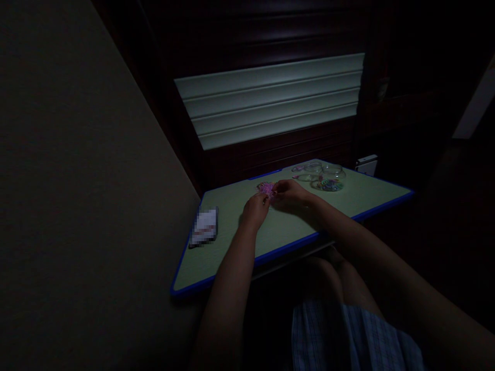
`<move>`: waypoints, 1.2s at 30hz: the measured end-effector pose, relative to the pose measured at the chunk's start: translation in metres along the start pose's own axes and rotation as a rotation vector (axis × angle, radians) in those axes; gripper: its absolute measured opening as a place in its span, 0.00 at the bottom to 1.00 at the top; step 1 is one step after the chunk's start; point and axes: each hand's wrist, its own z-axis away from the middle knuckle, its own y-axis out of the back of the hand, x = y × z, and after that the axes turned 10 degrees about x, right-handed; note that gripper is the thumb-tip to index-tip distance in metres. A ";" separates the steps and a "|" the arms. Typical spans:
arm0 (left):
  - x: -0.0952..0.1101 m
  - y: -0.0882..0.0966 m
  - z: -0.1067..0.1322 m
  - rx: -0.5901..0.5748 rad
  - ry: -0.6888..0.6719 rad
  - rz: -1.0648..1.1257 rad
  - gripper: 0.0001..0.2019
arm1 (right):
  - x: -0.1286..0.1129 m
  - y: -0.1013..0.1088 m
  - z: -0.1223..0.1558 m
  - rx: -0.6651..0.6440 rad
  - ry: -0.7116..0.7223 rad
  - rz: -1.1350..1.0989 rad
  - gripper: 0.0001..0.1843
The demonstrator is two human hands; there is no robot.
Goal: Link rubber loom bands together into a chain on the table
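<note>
A small heap of pink pieces, too small to tell their kind, lies on the pale green table. My left hand is at the heap's near side, its fingers bent together. Against the right side of the heap is my right hand, with thumb and fingertips pinched and the hand turned inward. The fingertips of both hands almost meet. What they hold is hidden or too small to make out in the dim light.
Right of my hands stands a clear round container of small coloured pieces, with other clear round containers behind. A blurred-out white packet or phone-like object lies at the left edge. A blue rim borders the table; a wall stands close on the left.
</note>
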 end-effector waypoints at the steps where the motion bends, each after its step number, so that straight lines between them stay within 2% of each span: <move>1: -0.001 -0.001 0.000 0.008 -0.004 0.009 0.13 | -0.001 0.000 0.000 -0.006 0.001 0.003 0.11; 11: -0.003 -0.005 0.000 0.059 -0.022 0.058 0.14 | -0.008 -0.002 0.006 -0.008 -0.009 0.039 0.10; 26: -0.003 -0.005 -0.001 0.058 -0.033 0.072 0.12 | -0.005 -0.002 0.005 -0.055 -0.026 0.031 0.12; 31: -0.005 -0.005 0.000 0.057 -0.057 0.084 0.10 | -0.010 -0.006 0.010 0.008 -0.041 0.003 0.11; 36: 0.000 0.002 0.001 0.024 -0.035 -0.010 0.10 | -0.016 -0.007 0.012 0.019 -0.064 0.043 0.12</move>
